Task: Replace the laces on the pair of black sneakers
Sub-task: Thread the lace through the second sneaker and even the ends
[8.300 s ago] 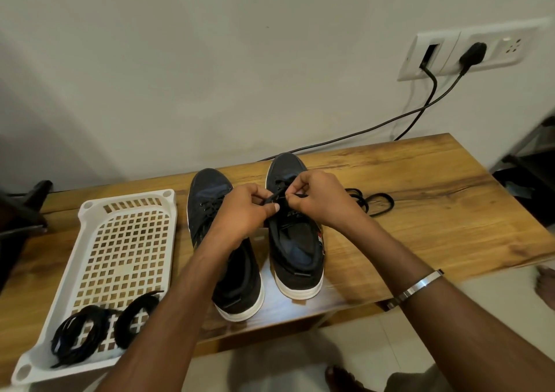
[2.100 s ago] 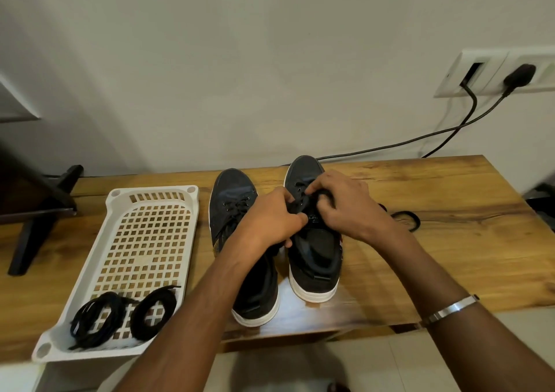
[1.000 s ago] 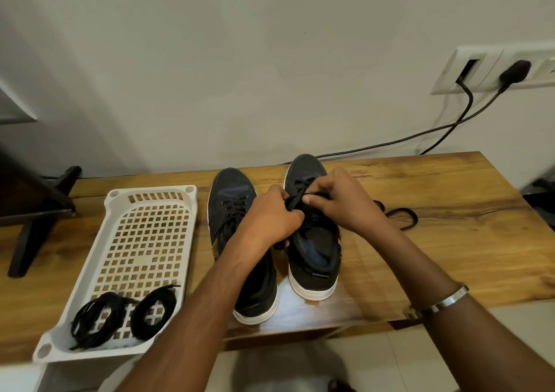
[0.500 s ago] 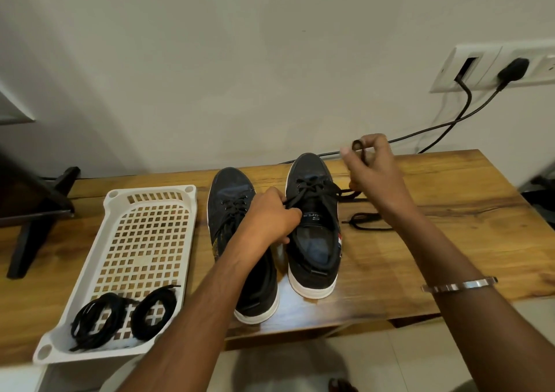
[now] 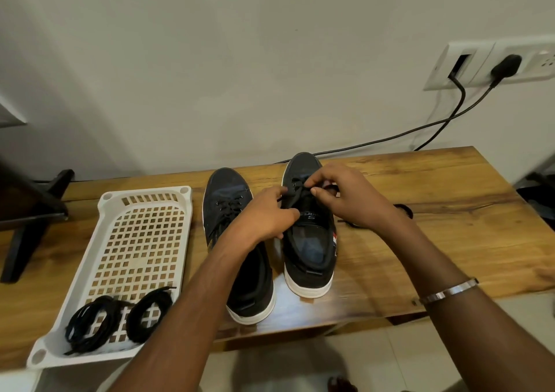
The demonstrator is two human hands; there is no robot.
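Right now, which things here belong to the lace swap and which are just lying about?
Part of the job:
right sneaker
left sneaker
lace being worked
two coiled laces
white basket
both hands: left hand, right hand

Lying about:
plugged-in cables
wall socket
black stand

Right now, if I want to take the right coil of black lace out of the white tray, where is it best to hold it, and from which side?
Pinch the right coil across its looped strands from above. It lies flat near the corner of the white tray, whose raised walls likely block a sideways approach. Take its right side, because the other coil lies close on its left.
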